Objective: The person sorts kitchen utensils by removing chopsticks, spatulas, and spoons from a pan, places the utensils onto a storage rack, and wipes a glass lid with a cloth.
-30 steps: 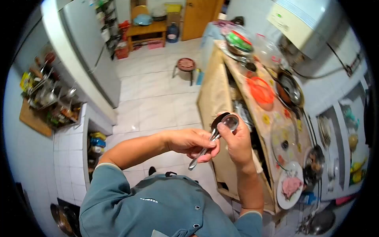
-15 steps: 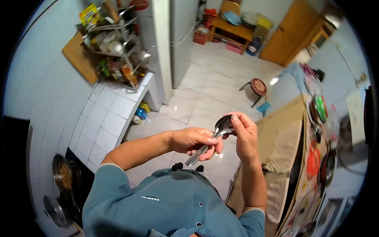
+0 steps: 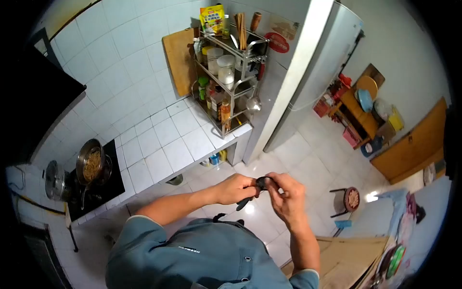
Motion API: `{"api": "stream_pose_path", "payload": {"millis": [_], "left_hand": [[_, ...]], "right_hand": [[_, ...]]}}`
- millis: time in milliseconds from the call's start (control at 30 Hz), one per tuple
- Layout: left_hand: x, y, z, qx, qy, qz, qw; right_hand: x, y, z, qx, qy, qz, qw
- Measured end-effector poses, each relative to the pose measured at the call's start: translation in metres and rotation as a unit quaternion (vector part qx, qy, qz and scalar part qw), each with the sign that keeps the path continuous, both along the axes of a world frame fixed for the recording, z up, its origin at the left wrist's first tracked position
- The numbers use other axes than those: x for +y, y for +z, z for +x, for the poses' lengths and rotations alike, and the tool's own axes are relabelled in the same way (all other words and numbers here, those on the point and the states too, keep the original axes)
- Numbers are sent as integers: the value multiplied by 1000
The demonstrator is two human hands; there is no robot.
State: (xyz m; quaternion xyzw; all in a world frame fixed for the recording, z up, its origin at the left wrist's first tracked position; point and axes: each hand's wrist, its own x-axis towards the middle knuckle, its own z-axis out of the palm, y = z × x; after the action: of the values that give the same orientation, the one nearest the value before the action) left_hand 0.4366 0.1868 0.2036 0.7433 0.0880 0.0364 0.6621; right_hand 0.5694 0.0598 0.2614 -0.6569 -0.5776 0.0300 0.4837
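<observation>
Spoons (image 3: 263, 183) gripped in the left hand (image 3: 236, 188), right hand (image 3: 288, 195) pinching the bowl end, frying pan's (image 3: 89, 163) over around 9 o'clock.

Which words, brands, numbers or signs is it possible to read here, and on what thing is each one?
None reads surely.
Yellow packet: printed characters, too small and blurred.
Red oval sign: pale marks, unreadable.
Shirt: short white word, too blurred to quote.
Bottle with orange label: label too small to read.
</observation>
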Motion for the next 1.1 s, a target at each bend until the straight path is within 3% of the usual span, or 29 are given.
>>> {"api": "stream_pose_path", "payload": {"millis": [33,133,267,533,633,733,767,900,967,1100], "left_hand": [[3,-1,1,-3,10,-2,1000],[18,-4,0,11,140,134,981],[57,-12,1,54,201,194,958],[190,3,15,3,236,195,952],[241,29,22,-43,216,233,947],[286,9,29,-39,192,225,954],[297,0,31,-42,184,221,957],[313,-35,35,-14,153,153,976],[313,-53,35,-4,138,88,987],[312,-84,28,10,115,70,991]], "right_hand": [[11,-2,6,-16,29,-7,999],[48,-5,14,-40,84,-11,996],[104,-8,24,-91,131,10,987],[238,15,43,-130,100,11,986],[275,44,61,-175,37,70,981],[301,83,89,-157,-133,152,967],[312,95,95,-103,-154,180,966],[364,138,114,-238,-261,196,915],[388,144,124,-239,-244,191,920],[425,139,148,-297,-231,167,911]]}}
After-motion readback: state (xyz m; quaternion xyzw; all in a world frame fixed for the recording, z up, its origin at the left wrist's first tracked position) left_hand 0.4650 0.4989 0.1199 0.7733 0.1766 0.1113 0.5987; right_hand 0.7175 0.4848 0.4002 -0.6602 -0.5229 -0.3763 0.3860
